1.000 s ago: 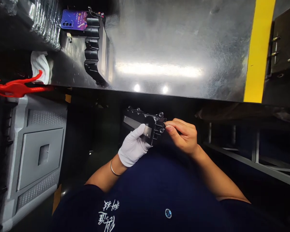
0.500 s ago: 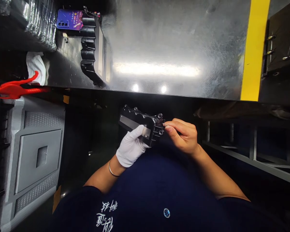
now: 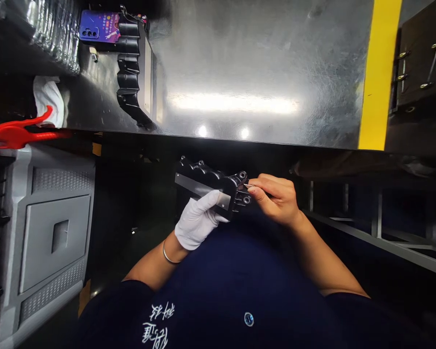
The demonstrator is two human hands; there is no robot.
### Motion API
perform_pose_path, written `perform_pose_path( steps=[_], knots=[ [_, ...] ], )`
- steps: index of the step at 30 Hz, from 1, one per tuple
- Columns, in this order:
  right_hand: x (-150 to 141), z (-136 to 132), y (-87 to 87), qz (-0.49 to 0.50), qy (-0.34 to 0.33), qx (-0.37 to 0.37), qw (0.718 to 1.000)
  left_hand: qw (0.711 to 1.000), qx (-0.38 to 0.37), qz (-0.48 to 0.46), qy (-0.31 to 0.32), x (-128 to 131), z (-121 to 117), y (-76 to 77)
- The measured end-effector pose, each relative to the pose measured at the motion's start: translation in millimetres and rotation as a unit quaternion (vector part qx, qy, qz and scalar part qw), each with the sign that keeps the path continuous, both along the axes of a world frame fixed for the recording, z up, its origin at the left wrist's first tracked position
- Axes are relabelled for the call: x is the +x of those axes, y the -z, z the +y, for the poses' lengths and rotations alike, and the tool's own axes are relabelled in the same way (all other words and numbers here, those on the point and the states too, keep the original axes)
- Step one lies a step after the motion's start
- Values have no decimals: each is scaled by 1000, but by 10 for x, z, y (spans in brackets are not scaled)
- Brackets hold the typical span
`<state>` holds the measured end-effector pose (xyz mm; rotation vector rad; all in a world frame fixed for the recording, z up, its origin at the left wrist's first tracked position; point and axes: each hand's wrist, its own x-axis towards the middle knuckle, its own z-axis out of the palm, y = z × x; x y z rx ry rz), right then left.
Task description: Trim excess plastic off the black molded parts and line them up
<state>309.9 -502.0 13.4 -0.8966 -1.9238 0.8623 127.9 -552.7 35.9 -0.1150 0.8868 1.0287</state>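
My left hand (image 3: pixel 198 222), in a white glove, is closed around a black ribbed plastic part (image 3: pixel 207 177) with a flat silvery strip (image 3: pixel 189 183) on its side. The thumb presses on the strip near the right end. Round eyelets stick out from that end. My bare right hand (image 3: pixel 276 196) is pinched on a small thin blade-like piece (image 3: pixel 247 185), whose tip reaches the part's right end between two eyelets. Its exact kind is too small to make out.
Beyond the table's front edge, a similar black part (image 3: pixel 134 68) stands beside a blue phone (image 3: pixel 99 26). A white cloth (image 3: pixel 49 99) and red-handled tool (image 3: pixel 18 132) lie at left, above a grey plastic crate (image 3: pixel 54 232). Yellow tape (image 3: pixel 380 72) crosses the table at right.
The black part has turned slightly, its right end shifting a little to the right. My right hand keeps its pinch at that end. The whole view has drifted slightly.
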Motion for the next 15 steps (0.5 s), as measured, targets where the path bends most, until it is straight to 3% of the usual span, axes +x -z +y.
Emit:
perform_pose_path(
  steps=[5, 10, 12, 15],
  knots=[
    [-92, -37, 172, 31, 67, 21, 997, 999, 1, 32, 12, 15, -4, 37],
    [-12, 28, 358, 23, 233, -90, 968, 999, 15, 18, 25, 14, -121, -12],
    [39, 18, 328, 20, 230, -99, 968, 999, 24, 13, 40, 9, -140, -13],
    [38, -58, 180, 32, 138, -53, 988, 999, 18, 18, 23, 1, -93, 16]
  ],
)
